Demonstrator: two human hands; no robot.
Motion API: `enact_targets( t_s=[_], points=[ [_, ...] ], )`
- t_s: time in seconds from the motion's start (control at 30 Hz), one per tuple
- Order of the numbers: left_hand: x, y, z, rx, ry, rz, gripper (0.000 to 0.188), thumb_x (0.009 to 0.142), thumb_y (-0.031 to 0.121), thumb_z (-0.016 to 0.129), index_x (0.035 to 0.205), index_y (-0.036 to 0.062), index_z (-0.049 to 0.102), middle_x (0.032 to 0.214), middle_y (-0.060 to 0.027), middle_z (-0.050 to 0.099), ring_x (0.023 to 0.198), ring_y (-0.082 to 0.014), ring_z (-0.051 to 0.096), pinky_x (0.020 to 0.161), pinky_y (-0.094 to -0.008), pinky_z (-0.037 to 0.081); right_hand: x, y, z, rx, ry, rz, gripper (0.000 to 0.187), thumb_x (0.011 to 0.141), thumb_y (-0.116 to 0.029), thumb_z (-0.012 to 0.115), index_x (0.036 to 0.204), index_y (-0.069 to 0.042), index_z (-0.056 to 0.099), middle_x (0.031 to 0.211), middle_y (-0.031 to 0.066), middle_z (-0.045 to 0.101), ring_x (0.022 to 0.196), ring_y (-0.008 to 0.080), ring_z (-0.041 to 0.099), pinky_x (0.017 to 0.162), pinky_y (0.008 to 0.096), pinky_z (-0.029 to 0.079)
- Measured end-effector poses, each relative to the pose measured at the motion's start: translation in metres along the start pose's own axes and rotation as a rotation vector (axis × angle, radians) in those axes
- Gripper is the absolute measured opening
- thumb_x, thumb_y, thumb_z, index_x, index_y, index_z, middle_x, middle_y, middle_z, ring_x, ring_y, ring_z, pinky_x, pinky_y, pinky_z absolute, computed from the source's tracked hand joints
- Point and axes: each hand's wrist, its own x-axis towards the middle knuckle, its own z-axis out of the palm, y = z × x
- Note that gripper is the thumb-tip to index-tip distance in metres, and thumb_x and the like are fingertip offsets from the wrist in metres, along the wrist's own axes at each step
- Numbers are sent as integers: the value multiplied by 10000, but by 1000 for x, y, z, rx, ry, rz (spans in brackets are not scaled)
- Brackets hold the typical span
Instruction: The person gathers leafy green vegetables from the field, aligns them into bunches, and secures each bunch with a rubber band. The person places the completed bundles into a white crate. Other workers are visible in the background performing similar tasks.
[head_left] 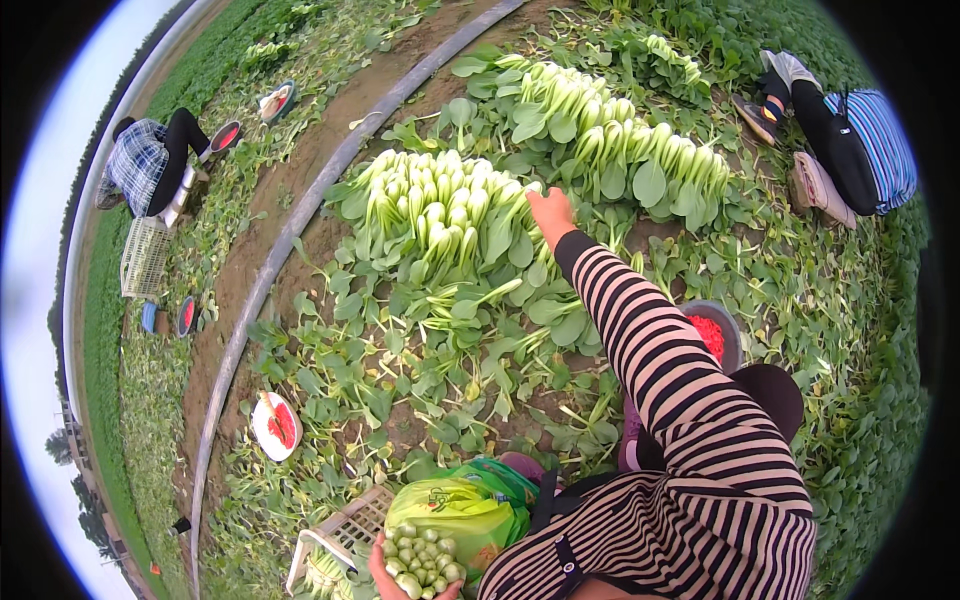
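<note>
My right hand (552, 214), at the end of an outstretched striped sleeve, has its fingers closed round the pale base of a bok choy (535, 190) at the right end of a heap. That bok choy heap (430, 200) lies on the ground with white-green bases up and leaves hanging down. Low in the picture, my left hand (382, 572) grips a bunch of bok choy (422, 560), its round cut ends facing up. Beside the bunch, a green and yellow plastic bag (455, 510) covers my lap. The leaves of the held bunch are hidden.
A plastic crate (355, 520) with bok choy stands beside my left hand. Bowls of red ties (708, 335) and a white dish (275, 428) sit nearby. A grey hose (290, 235) runs along the left. Further heaps (640, 150) and two co-workers (150, 165), (850, 140) are farther off.
</note>
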Motion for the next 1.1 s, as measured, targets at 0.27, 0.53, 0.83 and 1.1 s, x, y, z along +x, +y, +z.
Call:
enact_targets(
  t_s=[0.27,0.53,0.83,1.1],
  points=[
    [10,18,4,-56,7,-31,1140,525,239,894,1440,-11,262,1342,-204,459,1221,-322,481,1059,-428,384,-6,-2,-5,355,45,-99,479,789,-144,735,1186,36,537,1100,146,651,1032,225,633,889,323,485],
    [11,20,6,-251,72,111,1315,528,218,911,1495,-67,66,1457,-248,361,1313,-318,429,1122,-398,312,-107,-38,-97,822,-357,-268,500,836,-69,702,1251,29,441,1112,112,650,1012,150,614,874,296,486],
    [18,14,-2,-150,61,309,1336,556,239,909,1509,-70,23,1535,-267,235,1409,-314,305,1165,-374,232,-281,-70,-173,934,-1207,8,359,940,-223,634,1248,-61,547,1098,26,650,962,113,643,823,265,538],
    [9,-7,-4,-113,95,364,1320,555,256,912,1504,-83,59,1540,-249,207,1419,-328,275,1169,-382,226,-423,-35,-181,371,-1571,-46,476,886,-201,701,1288,-16,527,1130,61,639,971,132,617,780,295,542]
  ],
)
